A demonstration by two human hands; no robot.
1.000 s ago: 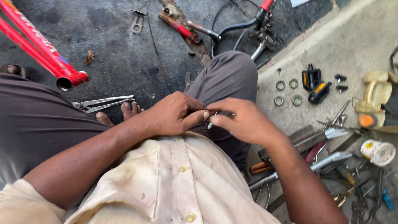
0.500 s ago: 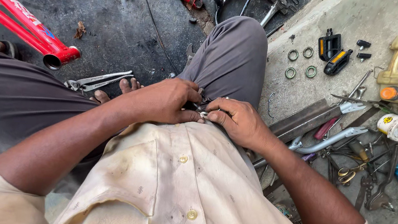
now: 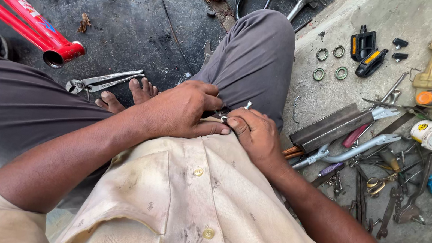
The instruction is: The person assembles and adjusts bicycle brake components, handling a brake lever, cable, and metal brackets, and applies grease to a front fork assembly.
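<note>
Two hands meet over the lap, pinching a tiny metal part.

Red bicycle frame [image 3: 18, 12] slants across the dark floor [image 3: 129, 23] at upper left, its open tube end facing the raised knee; beside it lie silver pliers [image 3: 101, 80] by bare toes. Right of the knee, a grey metal bar [image 3: 330, 127], black pedals [image 3: 368, 47], four rings [image 3: 328, 64] and scattered wrenches [image 3: 388, 197] crowd the ground, well apart from the work. Left hand [image 3: 182, 109] is clenched, thumb pressed forward; right hand [image 3: 255, 134] curls against it, each grip grasping the small metal piece [image 3: 234, 113] between the fingertips. It points up and away, mostly hidden.
</note>
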